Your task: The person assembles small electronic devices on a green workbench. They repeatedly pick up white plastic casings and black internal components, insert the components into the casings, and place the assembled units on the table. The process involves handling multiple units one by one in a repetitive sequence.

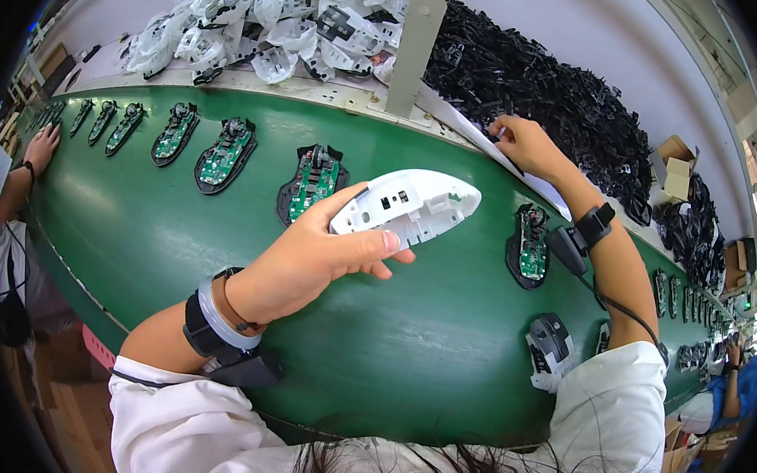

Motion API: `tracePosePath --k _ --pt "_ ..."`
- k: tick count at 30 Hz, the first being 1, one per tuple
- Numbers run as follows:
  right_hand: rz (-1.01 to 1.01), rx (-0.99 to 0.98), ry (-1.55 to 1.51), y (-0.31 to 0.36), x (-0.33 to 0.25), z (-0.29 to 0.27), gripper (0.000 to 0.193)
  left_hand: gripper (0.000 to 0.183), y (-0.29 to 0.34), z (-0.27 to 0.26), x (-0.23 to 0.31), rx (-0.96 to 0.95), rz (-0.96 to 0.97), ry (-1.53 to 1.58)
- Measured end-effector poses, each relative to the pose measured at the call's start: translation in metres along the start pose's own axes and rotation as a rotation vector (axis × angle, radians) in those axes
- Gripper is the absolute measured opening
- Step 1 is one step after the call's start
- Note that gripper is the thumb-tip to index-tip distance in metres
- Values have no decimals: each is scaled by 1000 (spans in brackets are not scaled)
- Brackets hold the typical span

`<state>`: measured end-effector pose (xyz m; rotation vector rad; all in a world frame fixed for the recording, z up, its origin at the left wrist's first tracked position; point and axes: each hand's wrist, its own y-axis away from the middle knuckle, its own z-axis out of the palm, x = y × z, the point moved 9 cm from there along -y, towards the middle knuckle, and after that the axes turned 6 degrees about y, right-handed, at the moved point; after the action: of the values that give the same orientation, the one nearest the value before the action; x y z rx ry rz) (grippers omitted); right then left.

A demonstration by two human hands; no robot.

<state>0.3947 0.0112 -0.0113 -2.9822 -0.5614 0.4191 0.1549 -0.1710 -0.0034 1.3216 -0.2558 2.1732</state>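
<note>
A white mouse top shell [433, 200], its hollow inside turned up, is gripped in my left hand [344, 243] over the middle of the green bench. Thumb and fingers close round its left end. Out to the right, my right hand [529, 145] reaches to the near edge of a heap of small black plastic parts [534, 80]. Its fingers are pinched together; whatever is between them is too small to make out. Behind the shell, partly covered by my left hand, lies a mouse base with a green circuit board [313, 184]. Another mouse base [531, 246] rests below my right forearm.
Several more mouse bases [226, 155] line the green bench [403, 348] toward the far left. A grey-and-white mouse shell [550, 347] sits near my right elbow. Bagged white shells [288, 30] pile up behind a metal post [415, 52]. Another person's hand [41, 149] is at the far left.
</note>
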Motion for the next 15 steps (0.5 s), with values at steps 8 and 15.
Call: tracePosePath --k 8,15 --pt "-259 121 64 2 -9 -7 22 59 0 3 7 10 63 -223" --pt "-93 98 262 1 -20 -4 25 56 4 2 12 21 163 -434"
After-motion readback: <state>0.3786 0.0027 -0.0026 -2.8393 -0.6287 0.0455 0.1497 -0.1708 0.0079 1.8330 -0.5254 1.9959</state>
